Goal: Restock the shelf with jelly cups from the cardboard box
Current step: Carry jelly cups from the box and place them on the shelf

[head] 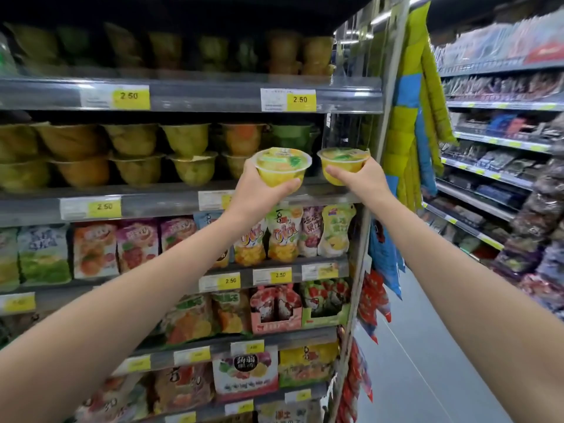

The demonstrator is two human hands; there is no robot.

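- Jelly cup (pixel 282 167) sits upright in the left hand (pixel 259 193), fingers (pixel 288 186) curled under its base. The right hand (pixel 364 181) clamps a second cup (pixel 343 166) the same way.
- Both arms are stretched forward and the shelf (pixel 171 203) edge lies just beyond the fingers. Stacked cups (pixel 186 160) stand to their left.
- Best done by keeping each cup level, seating it at the row's right end, then letting go.

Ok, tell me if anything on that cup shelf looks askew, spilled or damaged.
Nothing stands out. The shelved cups sit upright in two tidy tiers, no spill on the shelf. Both held cups, in the left hand and right hand, look sealed.
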